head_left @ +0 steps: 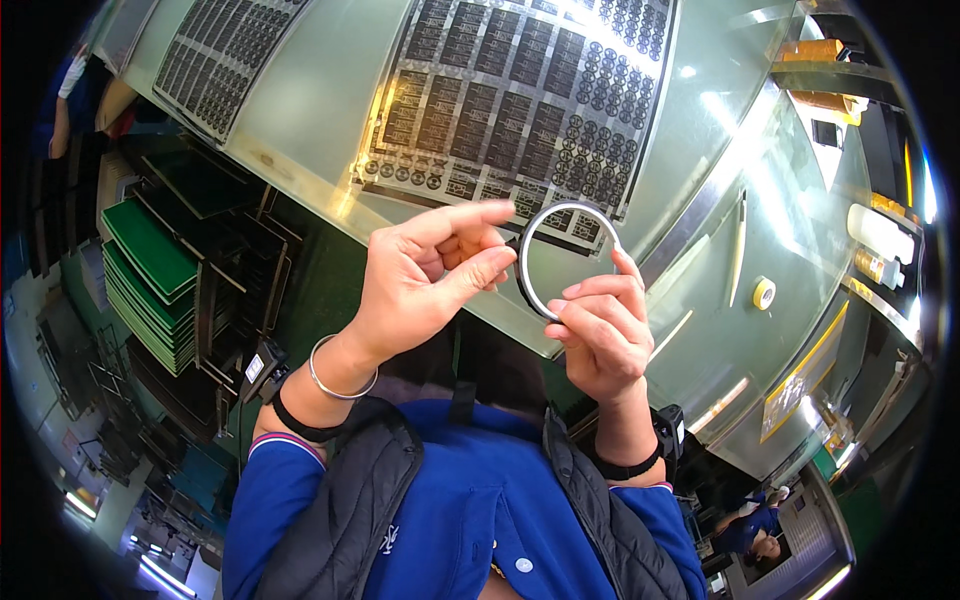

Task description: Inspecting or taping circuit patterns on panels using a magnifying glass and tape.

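A thin roll of black tape [524,272] with a white inner core stands on edge in front of me, over the table's near edge. My right hand [605,330] grips its lower right side between thumb and fingers. At the roll's left side is my left hand [425,270], its index finger stretched out and apart from the thumb, the other fingers curled. The left thumb tip comes right up to the tape's outer edge; whether it touches cannot be made out. Beyond the roll, a film sheet [490,110] with dark printed patterns lies on the glass-topped table [310,150].
Another patterned film [225,60] lies at the far left. Green boards [150,250] are stacked in a rack to the left. On the right surface sit a small yellow tape roll [764,293] and a white strip [738,250]. White bottles [880,235] stand beyond. Other people show at the edges.
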Available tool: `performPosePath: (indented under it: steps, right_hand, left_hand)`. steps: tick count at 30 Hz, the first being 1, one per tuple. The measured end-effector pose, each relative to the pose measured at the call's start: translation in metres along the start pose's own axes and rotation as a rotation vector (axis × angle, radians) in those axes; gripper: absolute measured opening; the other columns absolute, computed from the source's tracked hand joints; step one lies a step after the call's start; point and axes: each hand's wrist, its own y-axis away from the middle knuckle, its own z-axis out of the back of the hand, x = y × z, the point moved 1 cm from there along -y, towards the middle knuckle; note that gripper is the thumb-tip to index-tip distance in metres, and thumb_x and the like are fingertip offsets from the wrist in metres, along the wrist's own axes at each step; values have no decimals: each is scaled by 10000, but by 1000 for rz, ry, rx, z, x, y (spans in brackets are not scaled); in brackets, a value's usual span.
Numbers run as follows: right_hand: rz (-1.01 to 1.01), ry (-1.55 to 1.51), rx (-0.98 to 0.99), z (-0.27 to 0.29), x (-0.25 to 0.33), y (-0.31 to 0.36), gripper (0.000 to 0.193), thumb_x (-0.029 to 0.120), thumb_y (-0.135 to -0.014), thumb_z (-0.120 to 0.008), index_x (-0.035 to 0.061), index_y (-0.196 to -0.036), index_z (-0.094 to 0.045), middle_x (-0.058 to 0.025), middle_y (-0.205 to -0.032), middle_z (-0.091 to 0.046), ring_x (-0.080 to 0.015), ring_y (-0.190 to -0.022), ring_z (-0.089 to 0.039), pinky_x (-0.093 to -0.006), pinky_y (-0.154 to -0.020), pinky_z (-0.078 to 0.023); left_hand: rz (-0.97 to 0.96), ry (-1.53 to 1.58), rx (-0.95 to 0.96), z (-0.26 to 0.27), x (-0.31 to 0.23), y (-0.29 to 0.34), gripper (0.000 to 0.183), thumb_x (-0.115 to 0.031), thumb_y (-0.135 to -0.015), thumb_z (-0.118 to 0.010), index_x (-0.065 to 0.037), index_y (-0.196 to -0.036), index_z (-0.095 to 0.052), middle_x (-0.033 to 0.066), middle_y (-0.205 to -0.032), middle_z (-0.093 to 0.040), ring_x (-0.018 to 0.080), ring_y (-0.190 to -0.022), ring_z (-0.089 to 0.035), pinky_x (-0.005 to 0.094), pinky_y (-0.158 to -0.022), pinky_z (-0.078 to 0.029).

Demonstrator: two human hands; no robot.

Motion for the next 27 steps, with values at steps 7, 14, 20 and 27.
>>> performPosePath:
  steps: [7,14,20,27]
  right_hand:
    - [39,64,79,5,0,-3,180,159,-670,-794,84,-805,-701,18,-688,-613,-170,-760,-616,-474,-1010,-425]
    - [82,41,139,11,-1,-14,259,250,-660,-824,95,-811,-682,10,-662,-595,-172,-638,-572,-342,-715,-447]
    - [-34,360,-56,18,-12,-20,313,155,-635,-866,97,-593,-562,9,-517,-438,-158,-475,-408,-304,-513,-293]
    - [-304,587,-78,77,-41,-7,330,78,-653,-855,87,-606,-529,3,-534,-416,-161,-527,-381,-281,-586,-307]
  left_hand:
    - [203,71,83,5,2,-3,113,-13,-887,-650,51,-980,-657,76,-832,-686,110,-737,-650,238,-676,-544]
    - [238,16,53,5,10,-5,78,-44,-895,-654,32,-906,-668,50,-818,-672,82,-729,-633,218,-655,-525]
    - [-282,-474,-307,8,22,-7,18,-11,-885,-641,6,-885,-632,45,-825,-606,72,-655,-548,200,-569,-442]
    - [-486,-768,-576,78,22,-17,45,-25,-866,-673,15,-889,-668,50,-911,-622,112,-807,-560,234,-782,-453]
